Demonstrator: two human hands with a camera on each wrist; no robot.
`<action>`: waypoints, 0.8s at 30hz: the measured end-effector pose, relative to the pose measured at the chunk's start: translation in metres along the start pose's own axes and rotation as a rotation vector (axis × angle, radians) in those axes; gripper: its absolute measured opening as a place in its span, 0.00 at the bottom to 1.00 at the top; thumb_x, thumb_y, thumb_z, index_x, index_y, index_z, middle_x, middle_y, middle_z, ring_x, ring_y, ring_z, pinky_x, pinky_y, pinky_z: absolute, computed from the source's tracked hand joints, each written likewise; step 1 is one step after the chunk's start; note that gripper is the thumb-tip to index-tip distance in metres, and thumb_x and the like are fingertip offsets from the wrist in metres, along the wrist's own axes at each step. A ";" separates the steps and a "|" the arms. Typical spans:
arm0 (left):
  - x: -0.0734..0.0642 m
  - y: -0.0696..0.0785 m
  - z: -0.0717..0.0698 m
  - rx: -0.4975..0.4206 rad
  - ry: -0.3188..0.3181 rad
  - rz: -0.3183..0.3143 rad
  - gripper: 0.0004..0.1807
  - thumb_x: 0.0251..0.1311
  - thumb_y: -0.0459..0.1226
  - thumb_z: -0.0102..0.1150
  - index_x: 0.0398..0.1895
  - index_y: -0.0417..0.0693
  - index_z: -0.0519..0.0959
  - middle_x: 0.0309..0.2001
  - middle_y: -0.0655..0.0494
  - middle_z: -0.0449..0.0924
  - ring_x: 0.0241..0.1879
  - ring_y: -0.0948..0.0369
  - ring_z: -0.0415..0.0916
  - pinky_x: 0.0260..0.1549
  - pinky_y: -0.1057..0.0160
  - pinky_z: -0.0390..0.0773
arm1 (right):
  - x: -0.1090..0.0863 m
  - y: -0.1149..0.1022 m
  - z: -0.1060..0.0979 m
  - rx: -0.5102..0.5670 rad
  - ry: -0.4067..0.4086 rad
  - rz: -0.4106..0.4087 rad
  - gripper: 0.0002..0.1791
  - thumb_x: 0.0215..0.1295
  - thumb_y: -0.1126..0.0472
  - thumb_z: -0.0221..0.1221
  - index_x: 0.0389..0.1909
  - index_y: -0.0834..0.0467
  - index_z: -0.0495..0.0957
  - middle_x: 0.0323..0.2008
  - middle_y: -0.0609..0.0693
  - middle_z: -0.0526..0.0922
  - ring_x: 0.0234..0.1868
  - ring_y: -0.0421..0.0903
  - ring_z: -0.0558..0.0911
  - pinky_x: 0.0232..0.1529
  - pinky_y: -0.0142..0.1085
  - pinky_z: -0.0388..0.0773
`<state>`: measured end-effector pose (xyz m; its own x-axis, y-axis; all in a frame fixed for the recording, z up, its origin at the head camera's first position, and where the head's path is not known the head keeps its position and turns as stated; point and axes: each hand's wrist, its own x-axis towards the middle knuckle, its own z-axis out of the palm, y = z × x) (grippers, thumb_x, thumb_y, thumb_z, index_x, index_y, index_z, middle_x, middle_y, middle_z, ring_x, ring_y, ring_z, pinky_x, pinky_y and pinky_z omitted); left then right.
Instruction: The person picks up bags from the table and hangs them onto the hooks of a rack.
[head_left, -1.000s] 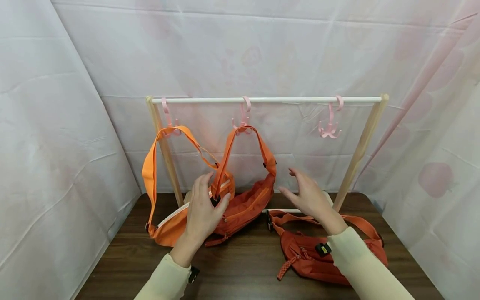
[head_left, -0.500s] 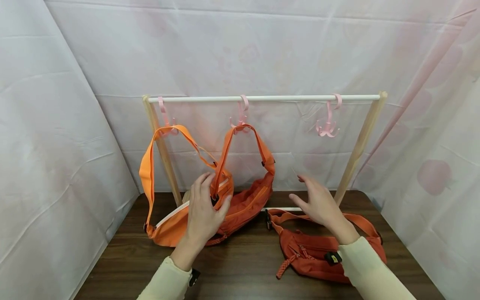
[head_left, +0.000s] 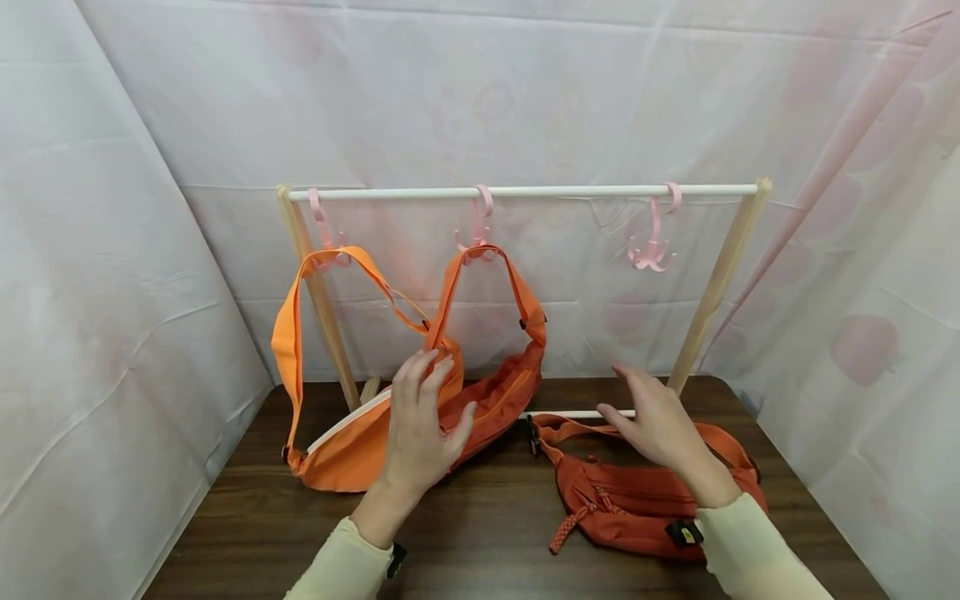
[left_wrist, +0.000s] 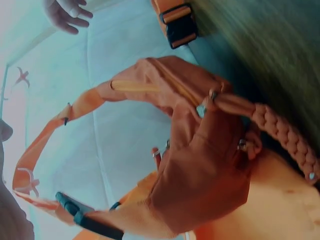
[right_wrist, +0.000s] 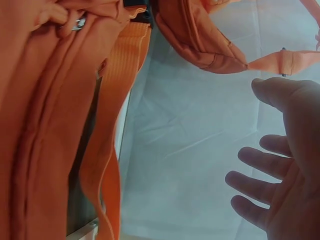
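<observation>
A rust-red waist bag [head_left: 517, 377] hangs by its strap from the middle pink hook [head_left: 477, 237]. Beside it an orange waist bag [head_left: 341, 454] hangs from the left pink hook [head_left: 321, 225], its body low at the table. In front of these two bags is my left hand [head_left: 423, 429], fingers loosely bent and holding nothing; it hides part of both. A second rust-red waist bag [head_left: 637, 508] lies on the table at the right, its strap loop behind it. Above that bag my right hand [head_left: 663, 425] hovers with fingers spread, gripping nothing.
A rack with a white bar [head_left: 570, 192] and wooden legs [head_left: 723, 283] stands at the back of the dark wood table [head_left: 480, 550]. The right pink hook [head_left: 652, 242] bears no bag. Pale patterned curtains [head_left: 480, 92] enclose the back and sides.
My right hand has moved right and lower, away from the hanging red bag. My left hand has shifted slightly right and down. The bags stay in place while the head view tilts a little.
</observation>
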<state>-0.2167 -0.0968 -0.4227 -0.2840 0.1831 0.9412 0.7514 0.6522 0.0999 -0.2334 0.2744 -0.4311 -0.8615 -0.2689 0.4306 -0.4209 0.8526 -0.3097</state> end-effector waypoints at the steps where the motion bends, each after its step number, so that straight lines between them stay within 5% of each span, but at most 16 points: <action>1: 0.000 0.002 0.001 -0.004 0.003 0.019 0.32 0.63 0.39 0.68 0.68 0.35 0.74 0.68 0.33 0.70 0.67 0.34 0.66 0.69 0.40 0.64 | -0.002 0.001 0.000 -0.001 -0.003 0.005 0.40 0.73 0.50 0.68 0.76 0.66 0.66 0.67 0.67 0.77 0.64 0.68 0.77 0.60 0.69 0.71; 9: -0.008 0.015 0.016 -0.074 -0.019 0.079 0.25 0.71 0.42 0.62 0.64 0.37 0.77 0.65 0.35 0.73 0.66 0.38 0.70 0.68 0.44 0.68 | -0.017 0.011 -0.001 -0.035 -0.038 0.060 0.40 0.73 0.47 0.69 0.76 0.64 0.67 0.72 0.69 0.71 0.69 0.70 0.73 0.61 0.75 0.65; 14: -0.014 0.022 0.029 -0.100 -0.052 0.109 0.26 0.65 0.39 0.68 0.64 0.36 0.77 0.65 0.37 0.74 0.64 0.40 0.72 0.65 0.44 0.71 | -0.024 0.017 -0.004 -0.044 -0.052 0.074 0.41 0.70 0.51 0.71 0.76 0.64 0.67 0.72 0.68 0.72 0.68 0.70 0.73 0.61 0.75 0.64; 24: -0.027 0.034 0.058 -0.146 -0.315 0.001 0.34 0.61 0.40 0.77 0.68 0.40 0.75 0.65 0.43 0.74 0.65 0.49 0.72 0.64 0.49 0.74 | -0.037 0.028 -0.003 -0.089 -0.081 0.101 0.37 0.68 0.51 0.73 0.71 0.64 0.73 0.63 0.67 0.79 0.62 0.70 0.77 0.58 0.73 0.68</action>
<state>-0.2181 -0.0374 -0.4638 -0.4359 0.4165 0.7978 0.8228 0.5436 0.1657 -0.2120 0.3094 -0.4530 -0.9197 -0.2120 0.3304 -0.3072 0.9126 -0.2696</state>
